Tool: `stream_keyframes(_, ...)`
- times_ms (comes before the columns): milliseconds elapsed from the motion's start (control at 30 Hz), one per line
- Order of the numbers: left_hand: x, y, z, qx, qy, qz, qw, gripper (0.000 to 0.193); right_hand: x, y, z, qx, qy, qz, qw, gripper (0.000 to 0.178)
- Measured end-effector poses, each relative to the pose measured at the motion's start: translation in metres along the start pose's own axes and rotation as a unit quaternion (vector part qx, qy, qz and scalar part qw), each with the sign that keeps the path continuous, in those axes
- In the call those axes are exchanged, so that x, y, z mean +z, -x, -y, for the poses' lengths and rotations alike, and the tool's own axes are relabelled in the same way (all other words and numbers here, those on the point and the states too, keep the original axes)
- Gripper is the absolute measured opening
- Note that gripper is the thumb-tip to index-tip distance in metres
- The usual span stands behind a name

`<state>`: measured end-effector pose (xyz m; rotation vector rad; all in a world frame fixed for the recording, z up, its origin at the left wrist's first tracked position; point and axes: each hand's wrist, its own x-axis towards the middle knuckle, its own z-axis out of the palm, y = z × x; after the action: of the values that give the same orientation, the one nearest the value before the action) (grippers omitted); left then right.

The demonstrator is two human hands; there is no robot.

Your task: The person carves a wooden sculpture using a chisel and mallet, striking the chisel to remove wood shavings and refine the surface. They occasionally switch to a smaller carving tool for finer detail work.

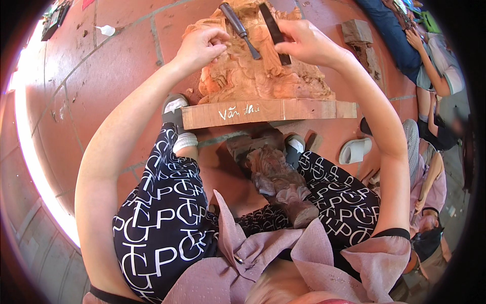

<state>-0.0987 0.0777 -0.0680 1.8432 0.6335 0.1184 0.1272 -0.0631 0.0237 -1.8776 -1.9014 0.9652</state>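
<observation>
An orange-brown wood carving point(263, 83) with rough folds stands on a thick wooden base point(304, 110) before me. My right hand point(311, 44) pinches a dark flat bar point(274, 33), held slanting over the carving's right side; its exact kind I cannot make out. A chisel point(240, 30) with a dark handle and flared blade rests on the carving, between my hands, untouched. At the carving's left edge, my left hand point(203, 49) is closed, its fingers curled toward the thumb, and nothing shows in it.
Between my legs lies a darker carved wood piece point(278, 175). Wood blocks point(357, 33) sit to the far right, a pale slipper point(354, 151) nearer. A small white bottle point(106, 30) lies on the tiled floor point(116, 61) at left. Other people point(438, 76) sit along the right.
</observation>
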Motion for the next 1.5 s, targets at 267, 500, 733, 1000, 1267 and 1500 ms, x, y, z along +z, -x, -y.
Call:
stream_keyframes(267,0.0,-0.001,0.0,0.009,-0.007,0.005,1.0,0.026,0.013,-0.002,0.014,-0.02,0.08,-0.046,0.996,0.022)
stream_keyframes(500,0.001,0.0,-0.004,-0.002,-0.008,-0.008,1.0,0.026,0.021,-0.005,0.011,-0.025,0.14,-0.045,0.989,0.024)
stream_keyframes(733,0.003,0.002,-0.001,0.007,-0.016,-0.018,1.0,0.024,0.018,-0.001,0.013,-0.028,0.135,-0.032,0.99,0.02)
stream_keyframes(1000,0.003,0.0,0.004,0.009,-0.018,-0.018,1.0,0.024,0.025,-0.001,0.009,-0.04,0.14,-0.061,0.988,0.023)
stream_keyframes(1267,-0.011,-0.003,-0.014,-0.027,0.129,0.017,0.991,0.023,0.026,-0.013,0.008,-0.02,0.164,-0.088,0.982,0.02)
stream_keyframes(1500,-0.019,-0.018,-0.073,0.052,0.295,0.058,0.952,0.027,0.018,-0.038,0.011,-0.067,0.188,-0.222,0.954,0.019)
